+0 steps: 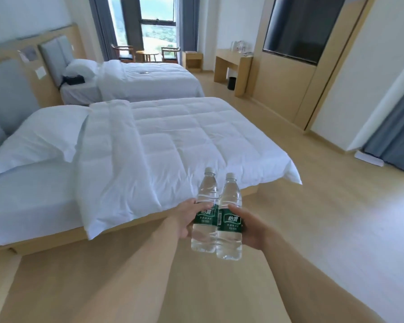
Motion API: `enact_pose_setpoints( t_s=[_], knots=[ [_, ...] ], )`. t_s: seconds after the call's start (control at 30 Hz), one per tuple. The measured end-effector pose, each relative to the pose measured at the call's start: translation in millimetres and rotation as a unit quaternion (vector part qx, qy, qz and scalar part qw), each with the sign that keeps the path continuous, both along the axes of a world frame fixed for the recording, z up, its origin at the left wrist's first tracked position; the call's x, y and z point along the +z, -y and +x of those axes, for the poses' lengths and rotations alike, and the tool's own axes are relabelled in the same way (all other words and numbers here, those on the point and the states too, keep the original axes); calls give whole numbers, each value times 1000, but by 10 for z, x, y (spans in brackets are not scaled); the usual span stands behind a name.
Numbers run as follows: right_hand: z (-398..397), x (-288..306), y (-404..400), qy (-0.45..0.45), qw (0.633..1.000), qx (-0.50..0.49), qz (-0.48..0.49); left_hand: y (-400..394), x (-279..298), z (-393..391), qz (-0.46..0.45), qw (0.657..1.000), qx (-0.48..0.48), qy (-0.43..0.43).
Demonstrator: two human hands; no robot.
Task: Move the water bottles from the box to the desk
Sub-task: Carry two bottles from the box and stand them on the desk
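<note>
I carry two clear water bottles with green labels and white caps, upright and side by side in front of me. My left hand (188, 217) grips the left bottle (205, 210) around its label. My right hand (252, 229) grips the right bottle (229, 220) the same way. The two bottles touch each other. The wooden desk (231, 64) stands far ahead against the right wall, with a kettle and cups on top. No box is in view.
A white-covered bed (173, 141) lies ahead on the left, a second bed (149, 78) beyond it. Wood floor (289, 206) runs along the right toward the desk. A TV (301, 29) hangs on the right wall. A black bin (231, 83) stands under the desk.
</note>
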State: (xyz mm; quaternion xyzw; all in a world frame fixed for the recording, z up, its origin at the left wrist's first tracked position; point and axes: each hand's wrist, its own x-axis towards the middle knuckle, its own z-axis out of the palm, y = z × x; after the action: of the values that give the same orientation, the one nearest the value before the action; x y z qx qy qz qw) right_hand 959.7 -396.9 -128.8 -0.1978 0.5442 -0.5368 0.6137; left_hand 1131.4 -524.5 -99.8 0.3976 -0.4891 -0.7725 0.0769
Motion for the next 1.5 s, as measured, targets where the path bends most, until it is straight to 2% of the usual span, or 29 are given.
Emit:
enact_pose_setpoints(
  t_s=[0.2, 0.37, 0.47, 0.57, 0.83, 0.97, 1.17, 1.3, 1.5],
  knots=[
    [-795, -25, -451, -6, 994, -102, 23, -149, 2, -1087, -27, 995, -96, 6],
    [-1383, -2, -739, -1, 978, -201, 50, -247, -35, -1955, -43, 980, -194, 14],
    [-1776, -36, -826, -29, 965, -244, 93, -273, -110, -2480, -40, 971, -234, 22],
    [-2183, -68, -840, -39, 954, -283, 93, -220, -204, -3046, -35, 962, -270, 17],
    [-3296, -26, -737, 30, 931, -360, 56, -36, -237, -4513, -32, 928, -369, 35],
    [-3734, -44, -739, 78, 919, -386, 18, -6, -239, -5107, -21, 918, -393, 39],
    [-4328, -62, -771, 102, 906, -410, 26, 11, -254, -5815, -15, 909, -414, 54],
    [-4838, -183, -779, 88, 906, -413, 38, 12, -295, -6285, -30, 915, -397, 63],
    [-5955, -341, -778, 37, 925, -373, 71, -23, -250, -7228, -60, 931, -353, 71]
  ],
)
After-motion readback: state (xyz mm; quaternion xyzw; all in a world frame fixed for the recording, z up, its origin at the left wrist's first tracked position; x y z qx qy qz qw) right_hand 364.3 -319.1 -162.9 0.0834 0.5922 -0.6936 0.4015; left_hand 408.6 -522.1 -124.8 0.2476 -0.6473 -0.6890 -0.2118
